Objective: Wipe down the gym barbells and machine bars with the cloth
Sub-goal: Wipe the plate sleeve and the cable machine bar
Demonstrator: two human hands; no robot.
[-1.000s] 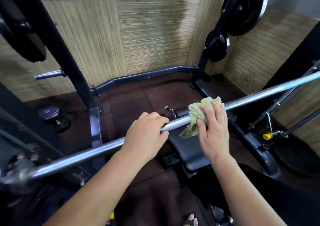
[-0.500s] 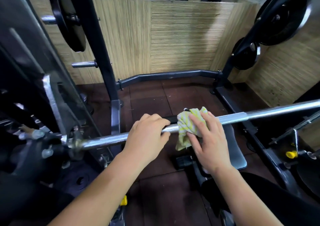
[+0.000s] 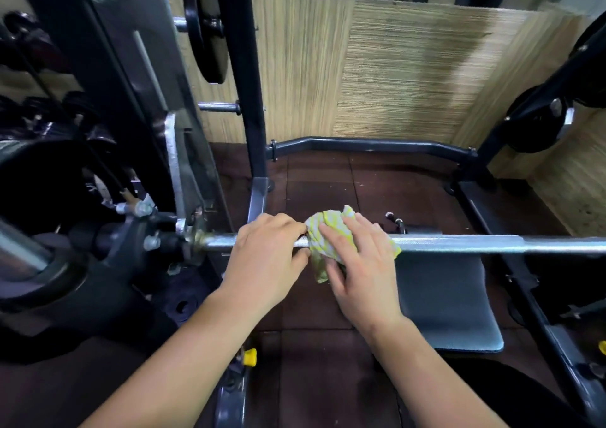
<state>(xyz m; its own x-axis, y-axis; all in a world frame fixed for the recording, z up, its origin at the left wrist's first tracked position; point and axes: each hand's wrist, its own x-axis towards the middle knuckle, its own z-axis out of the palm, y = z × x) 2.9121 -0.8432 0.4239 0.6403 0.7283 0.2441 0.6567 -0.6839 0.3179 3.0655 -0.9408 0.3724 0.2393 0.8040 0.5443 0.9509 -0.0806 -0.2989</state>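
Barbell [image 3: 492,244] is gripped by the left hand [image 3: 267,250], probably so it won't roll while the right hand [image 3: 360,263] clamps the cloth [image 3: 328,227] over it, thumb underneath.

No words to read here.

No letters, numbers or signs can be read anywhere. The round weight plate [image 3: 210,39] far on the left is too dark and blurry to tell if anything is written on it. The shiny bar [image 3: 492,244] has only a rough pattern, and the cloth [image 3: 329,231] has only yellow stripes.
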